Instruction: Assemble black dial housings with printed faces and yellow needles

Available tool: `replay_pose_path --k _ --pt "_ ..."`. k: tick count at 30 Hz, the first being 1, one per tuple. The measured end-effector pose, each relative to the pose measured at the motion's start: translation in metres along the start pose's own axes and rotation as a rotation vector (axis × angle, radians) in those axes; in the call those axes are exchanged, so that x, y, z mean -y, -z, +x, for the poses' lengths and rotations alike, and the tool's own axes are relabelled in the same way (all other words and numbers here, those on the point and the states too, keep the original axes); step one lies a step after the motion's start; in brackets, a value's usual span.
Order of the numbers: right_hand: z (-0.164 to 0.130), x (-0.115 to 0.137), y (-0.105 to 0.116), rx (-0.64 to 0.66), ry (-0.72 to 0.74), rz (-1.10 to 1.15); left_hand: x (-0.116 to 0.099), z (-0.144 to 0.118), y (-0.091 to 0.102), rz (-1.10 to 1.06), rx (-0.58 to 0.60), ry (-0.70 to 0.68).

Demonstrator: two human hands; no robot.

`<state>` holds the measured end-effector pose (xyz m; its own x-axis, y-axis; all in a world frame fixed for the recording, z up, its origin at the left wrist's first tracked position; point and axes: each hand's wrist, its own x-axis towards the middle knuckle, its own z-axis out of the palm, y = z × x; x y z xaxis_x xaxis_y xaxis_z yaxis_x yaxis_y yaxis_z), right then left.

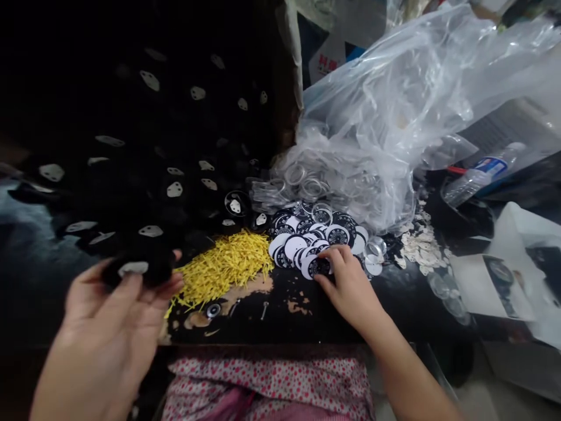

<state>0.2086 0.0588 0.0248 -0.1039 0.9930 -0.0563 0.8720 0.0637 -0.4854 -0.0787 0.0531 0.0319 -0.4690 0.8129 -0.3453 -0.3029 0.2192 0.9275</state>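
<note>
My left hand (pixel 118 316) is wrapped round a black round part (pixel 155 268) with a small pale plate on it, held up at the left. My right hand (pixel 348 283) reaches into a pile of printed black-and-white discs (pixel 295 245). Its thumb and forefinger pinch the edge of a black dial disc (pixel 318 267) at the front of that pile. Between my hands lies a heap of thin yellow pointers (pixel 228 263). Many black parts with pale plates (pixel 174 189) fill the dark area at the left.
Clear plastic rings (pixel 313 184) spill from a large clear bag (pixel 394 105) behind the discs. Small pale plates (pixel 421 245) lie in a heap at the right, near a plastic bottle (pixel 486 172) and a white box (pixel 477 286). Two small metal pieces (pixel 265 310) lie near the table's front edge.
</note>
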Motion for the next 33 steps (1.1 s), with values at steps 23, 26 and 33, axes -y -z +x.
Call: replay_pose_path --k 23,26,33 --pt "0.0 0.056 -0.012 0.049 0.011 0.78 0.044 -0.064 -0.045 -0.363 0.246 0.299" --pt "0.0 0.065 -0.011 0.038 0.176 0.666 0.045 -0.068 -0.046 -0.246 0.247 0.369" --pt "0.003 0.071 -0.011 0.103 0.08 0.559 0.062 -0.063 -0.032 0.04 0.366 0.206"
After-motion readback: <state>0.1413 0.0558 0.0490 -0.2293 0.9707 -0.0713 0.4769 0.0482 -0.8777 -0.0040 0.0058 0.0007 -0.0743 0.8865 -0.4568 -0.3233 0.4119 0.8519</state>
